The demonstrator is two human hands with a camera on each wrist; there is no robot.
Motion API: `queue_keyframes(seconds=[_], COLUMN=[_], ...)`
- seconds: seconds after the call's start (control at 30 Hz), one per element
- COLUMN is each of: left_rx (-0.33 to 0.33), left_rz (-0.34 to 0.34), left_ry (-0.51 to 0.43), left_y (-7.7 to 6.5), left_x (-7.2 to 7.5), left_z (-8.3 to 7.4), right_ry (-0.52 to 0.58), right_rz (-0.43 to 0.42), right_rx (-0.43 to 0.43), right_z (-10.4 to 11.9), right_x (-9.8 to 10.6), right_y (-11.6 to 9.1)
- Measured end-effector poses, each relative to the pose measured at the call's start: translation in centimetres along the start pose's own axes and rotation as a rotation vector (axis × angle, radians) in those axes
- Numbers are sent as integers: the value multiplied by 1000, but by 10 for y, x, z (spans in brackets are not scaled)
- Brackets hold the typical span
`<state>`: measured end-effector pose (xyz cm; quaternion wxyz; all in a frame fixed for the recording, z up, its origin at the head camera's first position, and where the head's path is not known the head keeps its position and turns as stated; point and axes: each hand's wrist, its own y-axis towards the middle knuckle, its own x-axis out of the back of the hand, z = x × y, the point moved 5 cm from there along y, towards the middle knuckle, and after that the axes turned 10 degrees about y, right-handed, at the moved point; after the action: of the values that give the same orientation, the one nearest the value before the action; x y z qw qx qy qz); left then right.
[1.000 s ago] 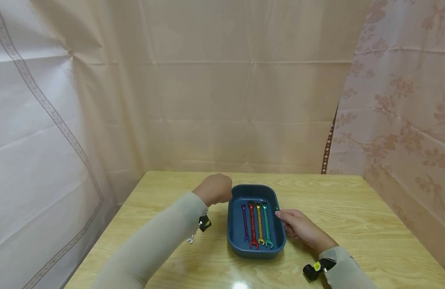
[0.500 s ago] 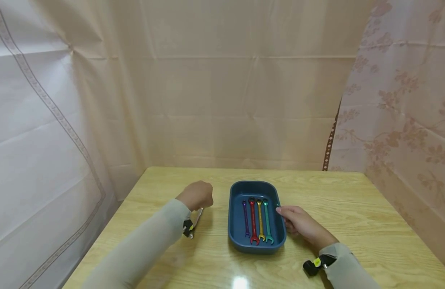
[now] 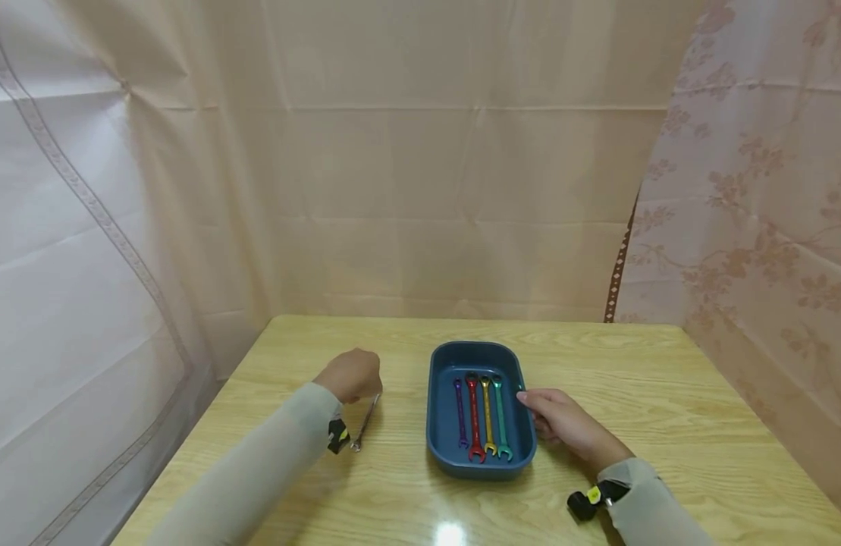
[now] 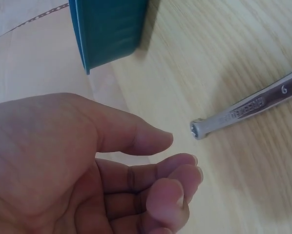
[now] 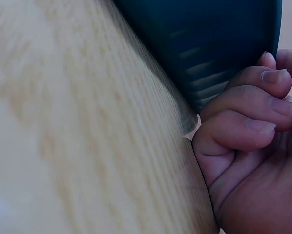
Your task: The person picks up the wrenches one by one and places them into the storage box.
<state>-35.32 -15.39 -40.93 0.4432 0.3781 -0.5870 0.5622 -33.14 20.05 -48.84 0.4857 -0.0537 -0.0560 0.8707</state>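
A silver combination wrench (image 3: 367,421) lies on the table, left of the blue tray (image 3: 481,472). Above its far end is my left hand (image 3: 352,375). In the left wrist view that hand (image 4: 131,165) has loosely bent fingers, with a gap between thumb and fingertips. The wrench (image 4: 253,106) is apart from them. My right hand (image 3: 560,421) grips the tray's right rim, thumb on top. From the right wrist, its curled fingers (image 5: 248,105) show against the tray's outer wall. Inside the tray lie a purple wrench (image 3: 461,413), a red wrench (image 3: 474,417), a yellow wrench (image 3: 487,417) and a green wrench (image 3: 501,417).
The wooden table (image 3: 638,379) has a beige curtain (image 3: 393,189) behind it. A white cloth (image 3: 65,303) hangs at the left and a floral cloth (image 3: 768,227) at the right. Small black cameras are strapped to both wrists.
My left hand has moved left from the tray's edge to the silver wrench, more of which now shows. The right hand stays on the tray.
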Motion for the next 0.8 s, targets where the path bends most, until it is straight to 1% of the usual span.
queue_keyframes(seconds=[0.2,0.27,0.4,0.57,0.8], left_rx=[-14,-7,8,16,42], left_rz=[12,21,13,-5,29], left_ry=[-38,-50,-28,3,-38], left_y=[2,3,5,7,3], left_x=[-7,-11,-18,-21,-28], left_z=[2,4,7,10,11], right_ry=[6,2,-3,-3,2], right_rz=[-1,-2,2,-5,-5], right_rx=[-5,-2,6,14,-15], right_z=[0,-1,-1,0,-2], right_x=[-1,-1,-2,-1,-1], right_y=[-1,-1,-2,-1,0])
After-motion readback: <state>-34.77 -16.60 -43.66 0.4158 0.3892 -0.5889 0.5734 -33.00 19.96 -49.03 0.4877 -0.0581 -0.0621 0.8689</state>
